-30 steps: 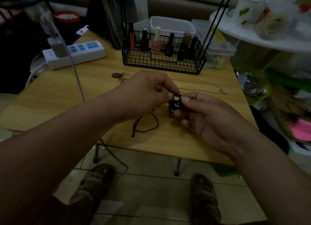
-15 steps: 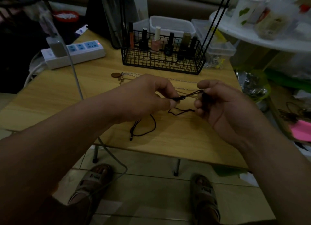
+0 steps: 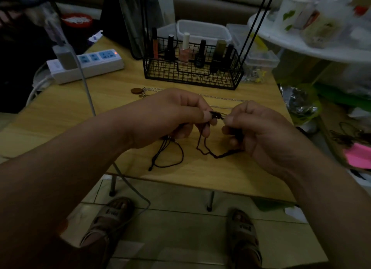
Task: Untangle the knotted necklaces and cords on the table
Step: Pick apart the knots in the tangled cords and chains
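The left hand (image 3: pixel 172 116) and right hand (image 3: pixel 265 132) are each pinching the black cord (image 3: pixel 208 152) above the near middle of the table (image 3: pixel 60 116), the knot (image 3: pixel 216 114) lying right at the left hand's pinch, the short taut span running left to right, loose loops drooping below.

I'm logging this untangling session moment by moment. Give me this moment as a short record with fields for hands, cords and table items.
left hand: pinches black cord at its tangled part
right hand: pinches the same cord, close beside the left
cord loops: hang from both hands onto the table
silver chain: lies on the table beyond the hands
wire basket: far side, holds nail polish bottles
power strip: far left corner
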Action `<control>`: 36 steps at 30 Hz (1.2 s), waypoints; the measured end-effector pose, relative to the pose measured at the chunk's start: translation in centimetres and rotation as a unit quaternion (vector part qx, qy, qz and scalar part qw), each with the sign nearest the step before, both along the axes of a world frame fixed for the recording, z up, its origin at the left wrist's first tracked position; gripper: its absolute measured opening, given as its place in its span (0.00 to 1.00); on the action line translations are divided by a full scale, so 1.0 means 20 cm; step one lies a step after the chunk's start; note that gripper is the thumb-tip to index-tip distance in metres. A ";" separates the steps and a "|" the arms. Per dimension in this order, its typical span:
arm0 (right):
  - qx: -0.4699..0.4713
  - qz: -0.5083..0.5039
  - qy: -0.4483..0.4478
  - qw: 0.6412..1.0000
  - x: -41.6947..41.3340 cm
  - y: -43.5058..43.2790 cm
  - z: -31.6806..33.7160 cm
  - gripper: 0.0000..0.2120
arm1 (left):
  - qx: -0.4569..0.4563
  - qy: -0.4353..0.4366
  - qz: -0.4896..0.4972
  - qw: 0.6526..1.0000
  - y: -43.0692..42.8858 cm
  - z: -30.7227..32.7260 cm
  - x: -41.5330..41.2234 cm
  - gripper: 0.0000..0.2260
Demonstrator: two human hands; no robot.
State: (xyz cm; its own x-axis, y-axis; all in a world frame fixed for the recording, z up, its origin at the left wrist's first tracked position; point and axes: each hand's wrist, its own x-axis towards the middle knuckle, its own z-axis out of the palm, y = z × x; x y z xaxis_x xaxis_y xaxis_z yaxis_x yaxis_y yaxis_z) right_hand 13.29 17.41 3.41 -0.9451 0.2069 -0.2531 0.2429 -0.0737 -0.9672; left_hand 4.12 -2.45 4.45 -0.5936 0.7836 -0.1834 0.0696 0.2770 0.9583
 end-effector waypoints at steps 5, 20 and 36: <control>0.041 0.063 0.007 0.997 0.00 -0.02 0.00 0.13 | 0.006 0.015 0.004 1.000 0.00 -0.01 -0.01 0.06; 0.189 -0.002 0.037 0.981 -0.01 0.04 0.00 0.08 | -0.076 0.061 0.001 0.995 -0.04 -0.01 -0.06 0.13; 0.356 0.090 0.015 0.930 0.00 0.03 -0.05 0.05 | -0.311 0.379 -0.027 0.871 -0.07 -0.04 -0.10 0.07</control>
State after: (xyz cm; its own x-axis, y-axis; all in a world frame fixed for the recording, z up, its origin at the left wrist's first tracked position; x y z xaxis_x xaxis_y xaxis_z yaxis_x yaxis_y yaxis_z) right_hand 13.32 17.94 2.47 -0.9851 0.1499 -0.0846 0.1609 0.6272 -0.7621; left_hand 2.07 -3.84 3.60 -0.6947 0.7027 -0.1537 0.6457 0.7034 0.2972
